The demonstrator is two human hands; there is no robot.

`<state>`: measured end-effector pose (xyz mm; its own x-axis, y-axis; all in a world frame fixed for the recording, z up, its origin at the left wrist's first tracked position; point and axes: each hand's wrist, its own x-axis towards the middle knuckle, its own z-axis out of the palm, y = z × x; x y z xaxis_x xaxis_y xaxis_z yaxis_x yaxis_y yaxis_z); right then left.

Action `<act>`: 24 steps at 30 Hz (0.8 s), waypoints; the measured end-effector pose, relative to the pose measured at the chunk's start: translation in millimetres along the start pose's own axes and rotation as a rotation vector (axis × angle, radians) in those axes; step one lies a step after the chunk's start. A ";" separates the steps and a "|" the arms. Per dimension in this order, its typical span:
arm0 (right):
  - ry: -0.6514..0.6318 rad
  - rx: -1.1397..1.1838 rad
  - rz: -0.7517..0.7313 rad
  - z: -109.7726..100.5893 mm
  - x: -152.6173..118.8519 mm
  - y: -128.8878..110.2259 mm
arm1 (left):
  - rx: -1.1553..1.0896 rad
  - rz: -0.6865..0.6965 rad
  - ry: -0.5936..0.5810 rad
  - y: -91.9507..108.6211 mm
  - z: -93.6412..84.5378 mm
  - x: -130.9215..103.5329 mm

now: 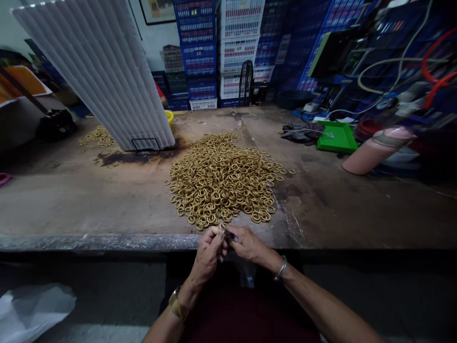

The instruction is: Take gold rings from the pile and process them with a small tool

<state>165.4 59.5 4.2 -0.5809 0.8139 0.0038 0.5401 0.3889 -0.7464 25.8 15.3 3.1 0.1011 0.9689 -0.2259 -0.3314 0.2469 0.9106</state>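
A large heap of brass-coloured rings (224,181) lies on the wooden table (107,205), its near side close to the front edge. Just in front of it, my two hands meet at the edge. My left hand (210,250) pinches a small ring (223,227), seen only in part between the fingertips. In my right hand (246,243) is a small dark tool (231,235), its tip against the ring at the left fingertips. Most of the tool is hidden by my fingers.
Behind the heap on the left stands a tall ribbed white panel (103,71), with more rings (98,137) beside it. To the right are a green tray (336,136), a dark cloth (302,133) and a pink bottle (374,151). Stacked crates (198,52) line the back.
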 end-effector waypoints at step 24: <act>0.202 -0.400 0.147 15.8 10.6 13.5 | -0.584 -0.197 0.083 8.6 -29.0 6.6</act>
<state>156.9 66.6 -16.4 -0.3722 0.9250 0.0760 0.8232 0.3668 -0.4334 -3.6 24.4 -0.6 0.1469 0.8964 -0.4182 -0.7747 0.3671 0.5148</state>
